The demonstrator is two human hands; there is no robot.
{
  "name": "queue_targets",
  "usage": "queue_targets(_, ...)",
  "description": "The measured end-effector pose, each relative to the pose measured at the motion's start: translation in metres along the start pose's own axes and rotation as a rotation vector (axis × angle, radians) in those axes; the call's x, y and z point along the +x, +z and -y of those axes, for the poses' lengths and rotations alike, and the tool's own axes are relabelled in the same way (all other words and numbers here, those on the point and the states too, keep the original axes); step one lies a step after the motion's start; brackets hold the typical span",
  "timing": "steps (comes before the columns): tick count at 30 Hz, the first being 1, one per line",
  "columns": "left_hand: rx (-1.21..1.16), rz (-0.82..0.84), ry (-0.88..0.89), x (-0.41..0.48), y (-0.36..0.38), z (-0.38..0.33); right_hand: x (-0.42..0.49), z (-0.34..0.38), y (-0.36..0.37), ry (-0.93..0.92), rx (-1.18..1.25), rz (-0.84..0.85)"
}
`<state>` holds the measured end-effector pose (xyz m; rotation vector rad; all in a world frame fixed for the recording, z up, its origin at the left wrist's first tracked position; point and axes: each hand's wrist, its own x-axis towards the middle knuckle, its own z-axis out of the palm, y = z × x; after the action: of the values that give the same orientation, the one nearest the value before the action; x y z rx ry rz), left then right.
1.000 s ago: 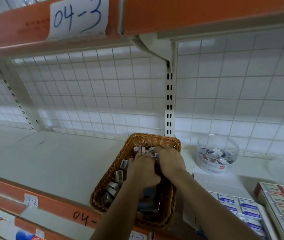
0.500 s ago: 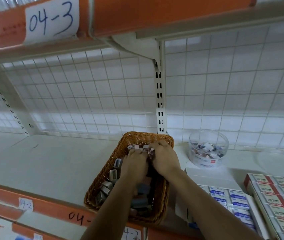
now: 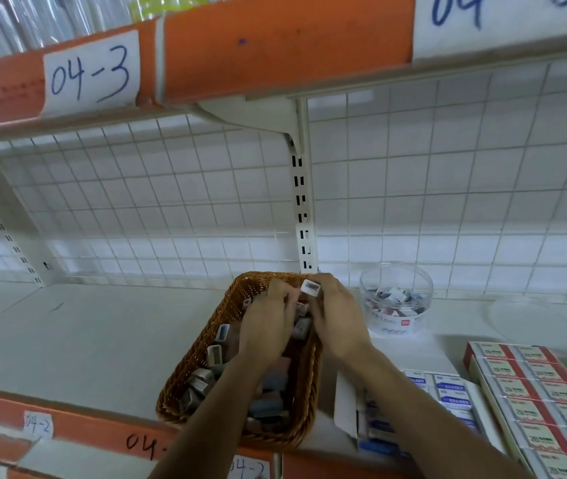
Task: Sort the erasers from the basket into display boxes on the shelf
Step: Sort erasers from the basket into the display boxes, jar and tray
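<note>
A brown wicker basket [image 3: 188, 371] full of several sleeved erasers stands on the white shelf near its front edge. Both my hands are over the basket's far end. My right hand [image 3: 339, 319] pinches one eraser [image 3: 310, 288] with a white end, lifted just above the pile. My left hand [image 3: 268, 324] has its fingers curled among the erasers; whether it grips one is hidden. To the right lie a display box with blue-labelled erasers [image 3: 447, 392] and another with red-edged ones [image 3: 530, 392].
A clear round tub [image 3: 396, 299] holding small erasers stands behind the boxes, beside a clear lid [image 3: 534, 326]. The white shelf [image 3: 85, 340] stretches to the left. An orange upper shelf edge [image 3: 275, 46] labelled 04-3 hangs overhead. Wire grid backs the shelf.
My right hand has lifted an eraser out of the pile at the basket's far end. My left hand stays in the basket. The view has tilted slightly.
</note>
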<state>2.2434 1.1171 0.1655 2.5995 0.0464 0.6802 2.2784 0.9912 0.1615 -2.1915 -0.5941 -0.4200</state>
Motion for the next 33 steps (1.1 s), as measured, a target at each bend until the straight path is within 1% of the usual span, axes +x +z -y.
queue_targets(3, -0.082, -0.011, 0.000, 0.006, 0.000, -0.015, 0.002, -0.021, -0.021, 0.034, -0.066, -0.130)
queue_targets(6, -0.196, -0.012, -0.036, 0.010, 0.005, -0.033, 0.005, -0.039, -0.043, 0.143, -0.066, -0.228)
queue_targets(8, -0.313, -0.026, -0.080, 0.012, 0.010, -0.045, 0.007, -0.049, -0.056, 0.241, -0.063, -0.265)
queue_targets(11, -0.530, 0.038, -0.153, 0.014, 0.017, -0.060, 0.007, -0.067, -0.072, 0.345, -0.091, -0.283)
queue_targets(13, -0.613, 0.090, -0.187, 0.014, 0.022, -0.068, 0.004, -0.075, -0.081, 0.399, -0.088, -0.256)
queue_targets(16, -0.685, 0.145, -0.209, 0.014, 0.030, -0.080, -0.003, -0.077, -0.094, 0.348, -0.064, -0.198)
queue_targets(18, -0.741, 0.152, -0.236, 0.014, 0.037, -0.090, -0.013, -0.072, -0.102, 0.250, -0.009, -0.160)
queue_targets(20, -0.814, 0.166, -0.270, 0.012, 0.040, -0.104, -0.025, -0.067, -0.110, 0.161, 0.105, -0.106)
queue_targets(22, -0.850, 0.178, -0.314, 0.012, 0.048, -0.117, -0.036, -0.067, -0.118, 0.126, 0.216, -0.087)
queue_targets(25, -0.970, 0.195, -0.432, 0.011, 0.060, -0.136, -0.050, -0.077, -0.133, 0.142, 0.313, -0.088)
queue_targets(27, -1.005, 0.226, -0.480, 0.011, 0.068, -0.151, -0.059, -0.082, -0.145, 0.175, 0.404, -0.090)
queue_targets(30, -1.011, 0.279, -0.497, 0.007, 0.074, -0.177, -0.072, -0.094, -0.162, 0.228, 0.551, -0.159)
queue_targets(33, -0.990, 0.368, -0.443, 0.002, 0.084, -0.197, -0.084, -0.111, -0.181, 0.320, 0.662, -0.243)
